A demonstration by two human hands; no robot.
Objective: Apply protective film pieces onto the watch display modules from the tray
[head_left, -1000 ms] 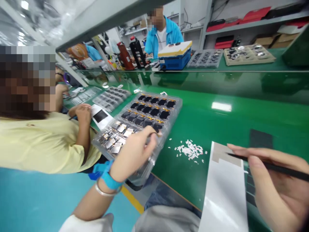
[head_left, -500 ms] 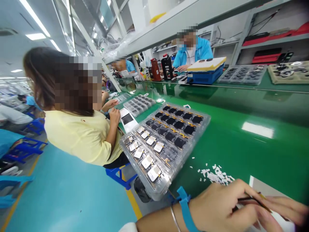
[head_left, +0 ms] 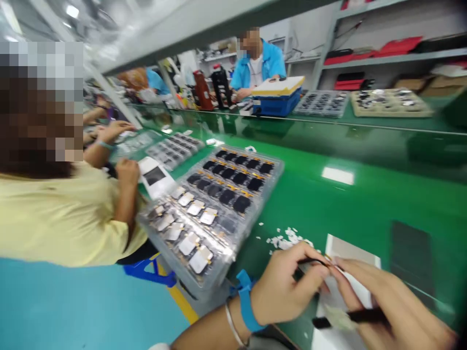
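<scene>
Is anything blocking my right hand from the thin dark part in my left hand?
Nothing visible does: your right hand is close beside the thin dark part, which your left hand pinches.

the worktop (head_left: 302, 189) is a glossy green. the clear plastic tray (head_left: 207, 288) has rows of black square screens (head_left: 242, 204) trimmed in orange, then rounded white plates (head_left: 200, 260) with tan corners. the thin flexible piece (head_left: 313, 261) and stick-shaped tool (head_left: 368, 316) are black, the long sheet (head_left: 359, 253) white with a greyish-beige end, the rubbery wrist strap (head_left: 249, 306) bright blue, the floor (head_left: 91, 301) turquoise with a yellow stripe.
</scene>
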